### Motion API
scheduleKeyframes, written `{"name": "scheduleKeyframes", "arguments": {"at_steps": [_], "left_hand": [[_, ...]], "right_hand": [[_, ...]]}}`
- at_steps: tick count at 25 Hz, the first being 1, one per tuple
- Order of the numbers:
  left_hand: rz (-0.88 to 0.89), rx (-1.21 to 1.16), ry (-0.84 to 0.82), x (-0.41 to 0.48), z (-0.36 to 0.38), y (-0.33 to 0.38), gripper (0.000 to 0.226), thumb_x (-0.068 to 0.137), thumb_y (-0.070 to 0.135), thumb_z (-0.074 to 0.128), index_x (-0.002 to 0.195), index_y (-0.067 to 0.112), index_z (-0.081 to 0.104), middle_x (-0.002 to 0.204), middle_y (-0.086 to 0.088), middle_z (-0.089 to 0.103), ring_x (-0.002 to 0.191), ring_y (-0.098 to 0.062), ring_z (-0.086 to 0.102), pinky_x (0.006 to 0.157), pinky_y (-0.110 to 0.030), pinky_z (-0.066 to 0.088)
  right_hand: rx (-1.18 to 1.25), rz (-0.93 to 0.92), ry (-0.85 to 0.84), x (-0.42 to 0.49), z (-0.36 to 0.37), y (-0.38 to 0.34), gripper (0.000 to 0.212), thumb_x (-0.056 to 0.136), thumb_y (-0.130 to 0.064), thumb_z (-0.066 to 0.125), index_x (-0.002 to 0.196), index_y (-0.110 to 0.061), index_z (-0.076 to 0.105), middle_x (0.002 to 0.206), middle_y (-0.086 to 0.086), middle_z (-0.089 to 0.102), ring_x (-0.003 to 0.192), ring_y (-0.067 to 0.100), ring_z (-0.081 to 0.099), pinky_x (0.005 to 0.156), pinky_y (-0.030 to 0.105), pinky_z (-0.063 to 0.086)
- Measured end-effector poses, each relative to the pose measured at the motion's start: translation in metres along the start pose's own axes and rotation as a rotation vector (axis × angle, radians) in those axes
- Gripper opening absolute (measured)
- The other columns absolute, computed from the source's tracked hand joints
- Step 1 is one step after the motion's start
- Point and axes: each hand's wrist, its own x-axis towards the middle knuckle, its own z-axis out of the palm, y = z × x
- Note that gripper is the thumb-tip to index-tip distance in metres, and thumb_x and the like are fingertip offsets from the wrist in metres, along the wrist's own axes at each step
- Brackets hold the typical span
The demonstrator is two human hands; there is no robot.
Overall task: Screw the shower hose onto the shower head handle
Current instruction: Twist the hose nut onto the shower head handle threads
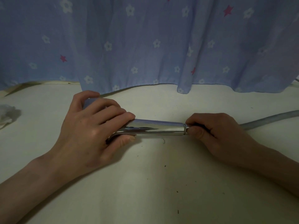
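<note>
Head view, the only one. Your left hand (pixel 90 126) is wrapped tight around the head end of the shower head handle (pixel 155 128), fingers over the top, thumb underneath. The chrome handle lies level, just above or on the table; I can't tell whether it touches. Your right hand (pixel 215 135) is pressed together, fingertips and thumb pinching the hose nut (pixel 186 127) right at the handle's end. The shower hose (pixel 267 119) trails off to the right across the surface and out of frame.

Looks like threading is in progress: the nut sits flush against the handle end with only a thin seam showing. How many turns are in, I can't tell.

Advice for this step:
- Keep the left hand as the anchor. Don't let the handle roll.
- Turn only the nut with the right fingertips, not the hose, or it will twist up.
- Keep hose and handle in one straight line. If it binds early, back off and restart; that's likely cross-threading.
- Finger tight should do.

Surface: pale off-white table (pixel 153 183), matte, with small dark specks of debris. A crumpled white tissue or cloth (pixel 7 114) sits at the far left, well apart. Behind, a blue curtain (pixel 145 38) with white flowers and pink stars hangs down to the table's back edge. Light is dim.
</note>
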Motion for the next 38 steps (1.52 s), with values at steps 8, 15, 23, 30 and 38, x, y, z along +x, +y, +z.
{"name": "scheduleKeyframes", "arguments": {"at_steps": [8, 15, 23, 30, 38], "left_hand": [[-0.079, -0.086, -0.014, 0.002, -0.001, 0.001, 0.043, 0.093, 0.05, 0.052, 0.108, 0.015, 0.073, 0.098, 0.003, 0.073, 0.095, -0.024, 0.067, 0.096, -0.045, 0.033], [-0.028, -0.033, 0.006, -0.001, 0.0, 0.004, 0.041, 0.092, 0.047, 0.056, 0.107, 0.014, 0.074, 0.098, 0.001, 0.075, 0.094, -0.024, 0.07, 0.095, -0.051, 0.037], [-0.129, -0.023, -0.126, 0.006, 0.007, -0.008, 0.046, 0.093, 0.053, 0.046, 0.114, 0.02, 0.07, 0.103, 0.005, 0.071, 0.101, -0.022, 0.064, 0.099, -0.042, 0.031], [-0.233, -0.026, -0.241, 0.017, 0.021, -0.027, 0.048, 0.092, 0.054, 0.04, 0.117, 0.023, 0.066, 0.11, 0.004, 0.07, 0.106, -0.023, 0.062, 0.103, -0.046, 0.029], [-0.293, 0.042, -0.279, 0.018, 0.034, -0.049, 0.05, 0.095, 0.051, 0.04, 0.125, 0.018, 0.063, 0.117, -0.003, 0.07, 0.11, -0.028, 0.062, 0.106, -0.05, 0.029]], "right_hand": [[-0.237, -0.174, 0.06, 0.002, -0.002, -0.003, 0.036, 0.087, -0.04, 0.044, 0.087, -0.009, 0.062, 0.066, 0.001, 0.059, 0.05, 0.013, 0.043, 0.051, 0.026, 0.035], [-0.075, -0.107, 0.025, -0.001, -0.002, 0.0, 0.036, 0.087, -0.045, 0.042, 0.083, -0.016, 0.063, 0.063, -0.003, 0.058, 0.051, 0.014, 0.05, 0.05, 0.028, 0.04], [-0.133, -0.024, 0.056, 0.013, 0.014, 0.012, 0.02, 0.088, -0.031, 0.05, 0.102, -0.019, 0.058, 0.081, -0.007, 0.057, 0.071, 0.013, 0.049, 0.066, 0.033, 0.04], [-0.192, 0.024, 0.12, 0.026, 0.018, 0.036, 0.016, 0.089, -0.014, 0.055, 0.105, -0.014, 0.059, 0.096, 0.007, 0.064, 0.084, 0.023, 0.053, 0.076, 0.041, 0.041], [-0.19, 0.049, 0.1, 0.059, 0.026, 0.05, 0.013, 0.088, -0.024, 0.059, 0.096, -0.015, 0.065, 0.084, 0.002, 0.061, 0.078, 0.019, 0.049, 0.073, 0.038, 0.042]]}}
